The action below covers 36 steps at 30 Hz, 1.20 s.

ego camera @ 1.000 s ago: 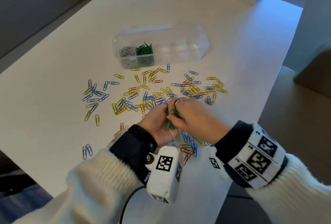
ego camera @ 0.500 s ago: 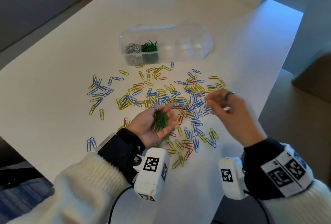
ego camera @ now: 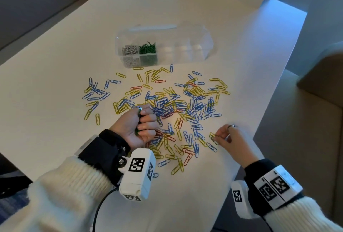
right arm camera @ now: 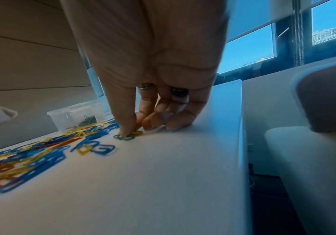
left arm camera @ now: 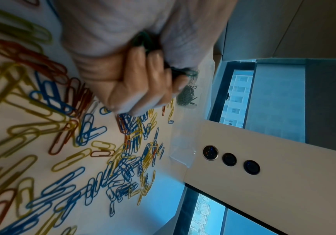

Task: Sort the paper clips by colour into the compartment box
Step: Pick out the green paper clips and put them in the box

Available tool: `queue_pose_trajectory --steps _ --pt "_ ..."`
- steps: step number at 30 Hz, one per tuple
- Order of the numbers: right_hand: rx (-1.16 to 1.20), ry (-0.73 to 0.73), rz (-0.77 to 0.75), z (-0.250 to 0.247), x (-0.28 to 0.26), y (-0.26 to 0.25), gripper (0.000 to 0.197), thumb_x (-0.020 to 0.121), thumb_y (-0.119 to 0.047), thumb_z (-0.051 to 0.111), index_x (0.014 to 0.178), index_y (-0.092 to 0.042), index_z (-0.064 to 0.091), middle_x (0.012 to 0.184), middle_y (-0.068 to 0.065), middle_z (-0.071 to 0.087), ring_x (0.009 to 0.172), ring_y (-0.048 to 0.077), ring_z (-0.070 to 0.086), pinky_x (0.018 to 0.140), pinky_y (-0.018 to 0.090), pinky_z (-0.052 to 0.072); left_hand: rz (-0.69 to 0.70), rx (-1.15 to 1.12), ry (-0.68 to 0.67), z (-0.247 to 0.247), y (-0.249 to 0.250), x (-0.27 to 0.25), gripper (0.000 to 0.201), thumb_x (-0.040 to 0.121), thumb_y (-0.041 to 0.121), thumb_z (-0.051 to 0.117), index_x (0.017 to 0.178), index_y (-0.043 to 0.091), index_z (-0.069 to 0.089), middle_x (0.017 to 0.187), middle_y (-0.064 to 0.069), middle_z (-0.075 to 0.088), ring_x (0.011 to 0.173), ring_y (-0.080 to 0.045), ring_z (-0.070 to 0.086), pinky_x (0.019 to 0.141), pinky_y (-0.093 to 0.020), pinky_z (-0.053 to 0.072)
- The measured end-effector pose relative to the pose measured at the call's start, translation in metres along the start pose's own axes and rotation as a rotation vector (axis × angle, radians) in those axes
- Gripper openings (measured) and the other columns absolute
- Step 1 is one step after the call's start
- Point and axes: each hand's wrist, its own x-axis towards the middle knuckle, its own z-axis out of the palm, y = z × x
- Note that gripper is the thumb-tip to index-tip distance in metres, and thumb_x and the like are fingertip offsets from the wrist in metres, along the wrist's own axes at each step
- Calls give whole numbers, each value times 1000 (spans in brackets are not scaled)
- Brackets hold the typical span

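Loose blue, yellow and red paper clips lie spread across the white table. Behind them stands the clear compartment box, with silver clips in its left end cell and green clips in the cell beside it. My left hand is a fist around a bunch of green clips, held over the near side of the pile. My right hand reaches down at the pile's near right edge. Its thumb and forefinger pinch a green clip that lies on the table.
The table's right edge runs close by my right hand, with a drop to the floor beyond it. A white panel with round buttons stands at the far end of the table. The box's right cells hold nothing visible.
My left hand has closed from an open palm into a fist around the green clips. My right hand has moved nearer and down to the pile's right edge, onto a clip.
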Motion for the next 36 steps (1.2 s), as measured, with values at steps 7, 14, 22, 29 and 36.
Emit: queue_pose_trajectory --steps 7,14,22,29,36 --pt "-46 47 -45 4 1 4 5 84 -11 62 82 -13 57 80 -2 48 58 4 42 59 12 35 27 -2 39 1 1 1 43 85 29 42 43 20 39 44 6 26 29 -7 26 33 -17 14" --pt "-89 73 -147 4 -4 3 9 81 -15 65 80 -20 58 85 -8 49 62 5 46 65 25 41 70 -27 76 -7 11 -4 53 94 31 34 43 20 39 44 6 27 30 -7 26 33 -16 16" --pt "-180 155 -195 12 5 10 7 78 -8 66 71 -7 67 81 5 56 61 22 54 61 28 47 79 -50 95 -13 15 -9 53 95 33 33 45 19 40 45 6 28 30 -7 27 31 -17 18" --pt "-259 190 -258 12 7 2 15 70 3 68 60 -5 61 69 6 53 52 27 53 50 33 50 60 -98 -16 -19 18 -11 37 61 11 78 47 16 45 45 5 31 30 -9 31 28 -18 22" --pt "51 116 -190 -2 -3 -8 17 81 -5 64 71 -17 58 71 -7 45 55 6 44 61 8 36 76 -92 84 -14 16 -16 39 86 20 52 48 15 45 46 5 31 31 -7 31 27 -14 27"
